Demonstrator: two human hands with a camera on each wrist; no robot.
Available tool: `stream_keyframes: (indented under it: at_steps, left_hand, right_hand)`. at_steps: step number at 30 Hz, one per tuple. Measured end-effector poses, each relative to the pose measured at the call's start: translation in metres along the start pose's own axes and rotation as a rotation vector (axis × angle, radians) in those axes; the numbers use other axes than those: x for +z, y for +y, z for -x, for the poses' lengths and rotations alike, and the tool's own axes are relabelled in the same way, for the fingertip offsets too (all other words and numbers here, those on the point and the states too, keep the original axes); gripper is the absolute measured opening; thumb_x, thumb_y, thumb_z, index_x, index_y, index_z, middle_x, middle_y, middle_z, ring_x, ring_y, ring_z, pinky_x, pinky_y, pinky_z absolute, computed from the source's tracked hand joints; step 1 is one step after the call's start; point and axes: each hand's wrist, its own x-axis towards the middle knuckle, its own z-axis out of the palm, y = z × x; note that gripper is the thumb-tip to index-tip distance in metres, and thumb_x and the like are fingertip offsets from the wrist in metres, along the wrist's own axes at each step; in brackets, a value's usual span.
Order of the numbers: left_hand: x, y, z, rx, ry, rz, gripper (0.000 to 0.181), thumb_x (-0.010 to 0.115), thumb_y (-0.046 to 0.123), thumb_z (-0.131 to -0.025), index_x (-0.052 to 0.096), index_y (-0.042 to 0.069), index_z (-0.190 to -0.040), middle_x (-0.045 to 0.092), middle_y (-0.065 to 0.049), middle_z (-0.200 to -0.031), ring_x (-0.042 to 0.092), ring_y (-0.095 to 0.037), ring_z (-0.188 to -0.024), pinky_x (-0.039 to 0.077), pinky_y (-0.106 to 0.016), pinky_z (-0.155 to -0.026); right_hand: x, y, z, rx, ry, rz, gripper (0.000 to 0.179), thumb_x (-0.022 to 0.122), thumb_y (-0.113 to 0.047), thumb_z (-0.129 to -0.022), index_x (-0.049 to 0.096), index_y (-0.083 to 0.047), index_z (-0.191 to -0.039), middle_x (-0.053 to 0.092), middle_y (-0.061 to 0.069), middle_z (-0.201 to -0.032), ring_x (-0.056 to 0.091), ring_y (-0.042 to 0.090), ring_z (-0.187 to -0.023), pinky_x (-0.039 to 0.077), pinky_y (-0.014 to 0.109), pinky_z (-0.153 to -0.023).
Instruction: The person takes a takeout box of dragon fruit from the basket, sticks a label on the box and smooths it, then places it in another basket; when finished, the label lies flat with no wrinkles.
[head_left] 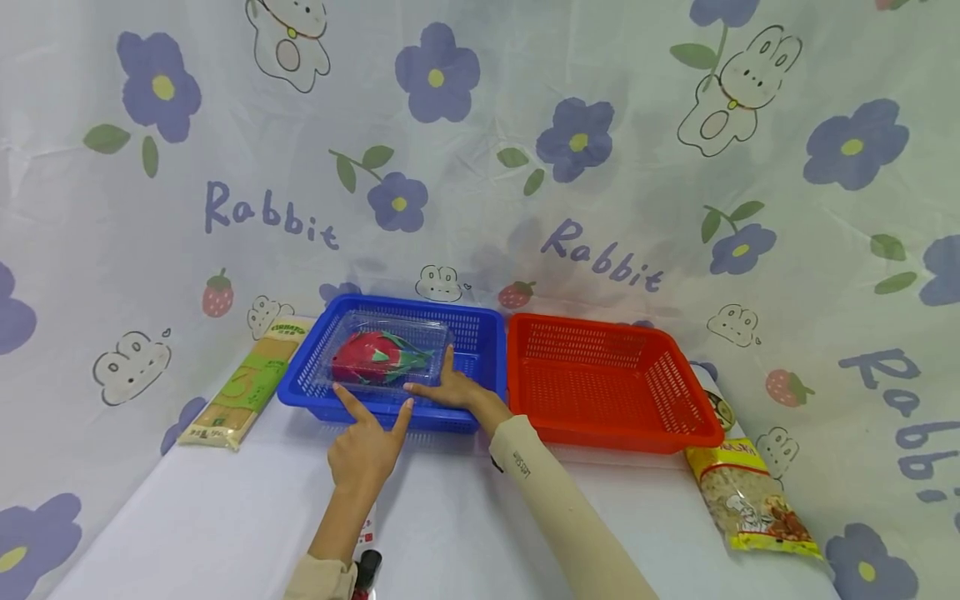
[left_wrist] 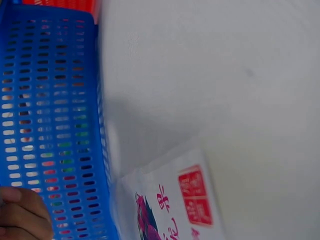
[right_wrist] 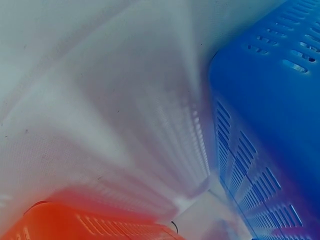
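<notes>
A clear plastic box (head_left: 411,331) sits in the blue basket (head_left: 491,342), and a pink dragon fruit (head_left: 369,357) with green scales shows through it. At the box's near left corner, my left hand (head_left: 365,450) reaches out with index finger and thumb spread straight; its other fingers are folded. My right hand (head_left: 452,388) is at the near right corner, index finger and thumb extended along the box's edges. Neither hand is plainly curled round the box. Curled fingers (left_wrist: 25,215) of my left hand appear beside the basket wall in the left wrist view.
A red basket (head_left: 585,383) stands to the right of the blue one. A noodle packet (head_left: 251,383) lies at left, a yellow-edged food bag (head_left: 750,500) at right. Nearer me are a white printed packet (left_wrist: 175,200) and a black-capped bottle (head_left: 367,568).
</notes>
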Motion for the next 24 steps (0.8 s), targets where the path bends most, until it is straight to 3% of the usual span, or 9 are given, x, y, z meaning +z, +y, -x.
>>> stream_keyframes:
  at_steps: [19, 24]
  left_hand:
    - [0.0031, -0.0011, -0.0015, 0.016, 0.023, 0.017, 0.123, 0.020, 0.089, -0.083, -0.029, -0.003, -0.147, 0.048, -0.009, -0.046, 0.047, -0.023, -0.039, 0.033, -0.032, -0.037]
    - [0.0040, -0.0017, -0.0020, 0.019, 0.028, 0.023, 0.123, 0.020, 0.089, -0.083, -0.028, -0.003, -0.148, 0.048, -0.009, -0.045, 0.047, -0.022, -0.038, 0.032, -0.031, -0.036]
  right_hand:
    - [-0.0029, -0.0027, 0.0001, -0.019, -0.024, -0.077, 0.123, 0.052, -0.078, -0.083, -0.026, -0.015, -0.155, 0.025, 0.022, -0.161, 0.031, 0.044, -0.145, 0.025, 0.060, -0.115]
    - [-0.0043, -0.0035, 0.0012, -0.012, -0.043, -0.114, 0.121, 0.049, -0.079, -0.084, -0.025, -0.015, -0.155, 0.041, 0.024, -0.152, 0.046, 0.043, -0.136, 0.028, 0.059, -0.114]
